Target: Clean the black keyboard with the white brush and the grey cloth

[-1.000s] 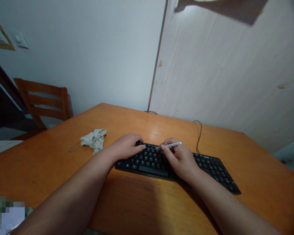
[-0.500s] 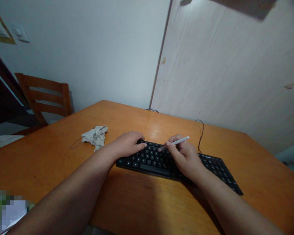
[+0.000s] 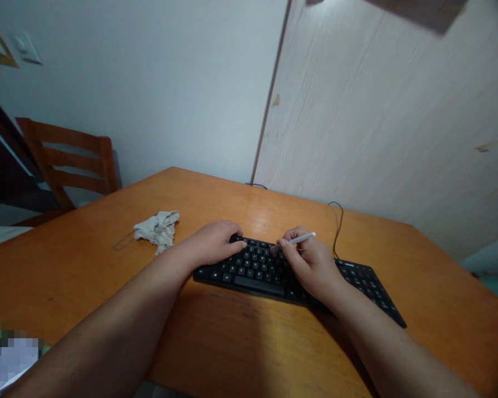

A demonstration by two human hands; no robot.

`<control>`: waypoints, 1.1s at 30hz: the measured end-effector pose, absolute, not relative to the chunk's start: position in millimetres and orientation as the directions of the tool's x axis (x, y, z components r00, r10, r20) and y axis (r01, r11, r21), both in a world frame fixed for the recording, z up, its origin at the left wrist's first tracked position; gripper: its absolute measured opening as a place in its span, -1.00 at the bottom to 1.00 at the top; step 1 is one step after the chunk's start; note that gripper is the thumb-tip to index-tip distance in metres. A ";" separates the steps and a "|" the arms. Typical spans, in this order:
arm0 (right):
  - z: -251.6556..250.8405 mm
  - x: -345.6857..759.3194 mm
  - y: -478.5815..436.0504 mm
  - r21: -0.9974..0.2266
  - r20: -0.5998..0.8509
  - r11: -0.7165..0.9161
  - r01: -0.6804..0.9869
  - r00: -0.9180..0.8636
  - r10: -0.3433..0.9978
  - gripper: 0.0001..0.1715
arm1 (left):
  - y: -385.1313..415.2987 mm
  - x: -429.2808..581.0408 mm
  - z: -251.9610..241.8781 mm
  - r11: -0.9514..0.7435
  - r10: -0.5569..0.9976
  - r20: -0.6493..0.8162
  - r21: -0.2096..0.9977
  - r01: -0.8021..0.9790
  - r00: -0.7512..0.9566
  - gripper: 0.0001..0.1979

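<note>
White-handled brush (image 3: 302, 238) had shifted slightly rightward, pinched by the right hand (image 3: 313, 266); leftward, the left hand (image 3: 216, 243) gripped the black keyboard (image 3: 259, 284).

Left hand (image 3: 216, 242) over left part of black keyboard (image 3: 259, 284). Right hand (image 3: 311, 261) pinching slim white brush (image 3: 304, 238), tip down at keys (image 3: 249, 271), handle slanting up rightward. Cable (image 3: 340, 226) trailing from keyboard's far edge across wooden worktop (image 3: 216, 337). Crumpled pale cloth (image 3: 156, 229) left of keyboard, apart. Wooden chair (image 3: 77, 160) at worktop's far left.
</note>
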State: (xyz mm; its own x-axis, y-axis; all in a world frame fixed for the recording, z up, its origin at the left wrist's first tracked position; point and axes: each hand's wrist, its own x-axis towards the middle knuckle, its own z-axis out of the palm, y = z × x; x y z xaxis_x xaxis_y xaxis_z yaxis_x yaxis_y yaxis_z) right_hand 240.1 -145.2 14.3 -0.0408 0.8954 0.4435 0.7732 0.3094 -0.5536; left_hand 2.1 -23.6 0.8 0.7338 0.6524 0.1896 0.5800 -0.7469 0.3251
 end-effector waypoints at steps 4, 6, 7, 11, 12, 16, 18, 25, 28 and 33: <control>15.7 241.0 -146.3 -0.538 0.400 0.303 0.787 -0.078 0.913 -0.79 | -23.6 2.1 1.0 -0.751 0.648 0.196 0.326 0.574 0.736 -0.63; 15.4 242.1 -146.7 -0.579 0.404 0.308 0.755 -0.062 0.912 -0.78 | -23.3 1.9 0.3 -0.751 0.648 0.194 0.327 0.574 0.737 -0.63; 15.0 242.6 -146.8 -0.592 0.415 0.309 0.744 -0.048 0.909 -0.78 | -23.1 1.9 -0.1 -0.751 0.648 0.194 0.327 0.574 0.737 -0.63; 13.2 242.7 -147.8 -0.566 0.425 0.308 0.765 -0.049 0.904 -0.79 | -22.6 1.7 -0.6 -0.750 0.649 0.193 0.328 0.575 0.736 -0.65; 13.0 242.4 -148.2 -0.563 0.411 0.307 0.767 -0.062 0.909 -0.79 | -22.7 1.7 -0.4 -0.748 0.650 0.191 0.328 0.576 0.736 -0.64; 13.3 241.7 -149.3 -0.630 0.388 0.304 0.714 -0.050 0.920 -0.79 | -23.0 1.8 0.7 -0.749 0.648 0.189 0.332 0.573 0.737 -0.64; 13.3 242.1 -149.2 -0.630 0.406 0.298 0.717 -0.023 0.914 -0.79 | -23.1 1.8 1.1 -0.748 0.649 0.190 0.334 0.573 0.737 -0.64; 12.7 242.6 -149.5 -0.656 0.376 0.290 0.697 -0.032 0.926 -0.78 | -24.2 1.6 2.2 -0.748 0.650 0.194 0.332 0.574 0.735 -0.62; 13.3 241.2 -149.8 -0.642 0.394 0.296 0.708 -0.026 0.919 -0.77 | -24.7 1.5 3.0 -0.747 0.651 0.187 0.332 0.576 0.736 -0.62; 12.3 244.0 -148.6 -0.670 0.382 0.293 0.682 -0.022 0.924 -0.79 | -24.6 1.6 3.0 -0.741 0.657 0.189 0.335 0.581 0.729 -0.63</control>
